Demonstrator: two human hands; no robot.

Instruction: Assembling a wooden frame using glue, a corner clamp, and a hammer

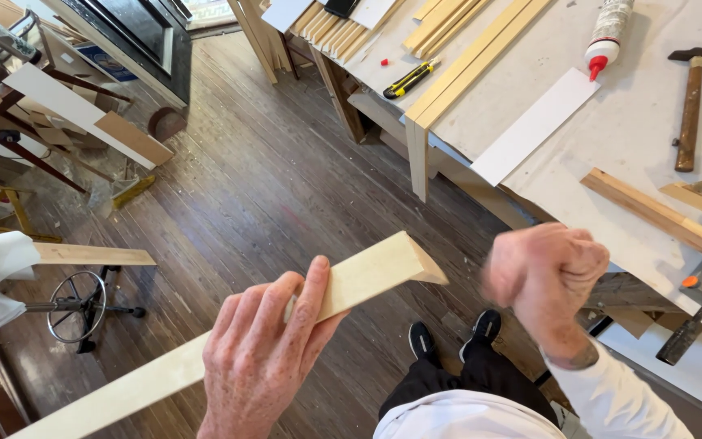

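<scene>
1. Wooden strip point(367, 276), pale with a mitred end, was held slanting over the plank floor point(270, 187), its cut tip pointing toward the workbench point(643, 138) and stopping short of the bench edge.
2. Left hand point(266, 358) grasped the strip around mid-length, fingers wrapped over its upper face.
3. Right hand point(546, 272) was clenched into a fist, blurred, just beside the mitred tip and apart from it.
4. Open floor lay beneath the strip; a stool point(79, 307) stood well to the left.
5. Hammer point(691, 102), glue bottle point(607, 36), utility knife point(409, 79) and wooden battens point(473, 65) lay on the bench.
</scene>
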